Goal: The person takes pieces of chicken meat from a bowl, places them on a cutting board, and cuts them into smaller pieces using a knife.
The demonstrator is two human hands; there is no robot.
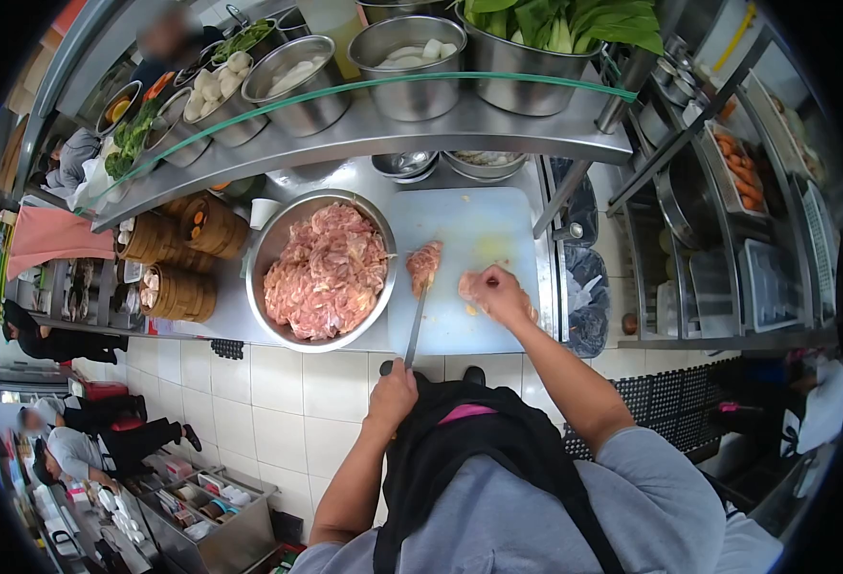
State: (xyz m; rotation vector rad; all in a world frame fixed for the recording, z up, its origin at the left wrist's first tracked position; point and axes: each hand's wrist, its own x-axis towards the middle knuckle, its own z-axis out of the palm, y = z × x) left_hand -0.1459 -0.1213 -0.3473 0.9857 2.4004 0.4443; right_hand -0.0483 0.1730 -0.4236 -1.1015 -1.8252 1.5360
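My left hand point(393, 394) is closed round the handle of a knife point(416, 330). Its blade points away from me over the white cutting board point(460, 215), and the tip touches or lies just by a piece of raw chicken point(424, 265). On the right half of the board, my right hand point(503, 297) has its fingers curled together on another pale pink piece of meat point(467, 284), mostly covered by the hand. Left of the board stands a large steel bowl point(259, 287) heaped with raw chicken meat point(326, 273). Small yellowish scraps lie on the board.
A steel shelf point(383, 143) with a glass edge crosses above the counter, carrying steel pots point(407, 86) of vegetables. Bamboo steamers point(180, 292) stand at left. Black bags point(586, 287) hang right of the board. Other people point(77, 450) are at left.
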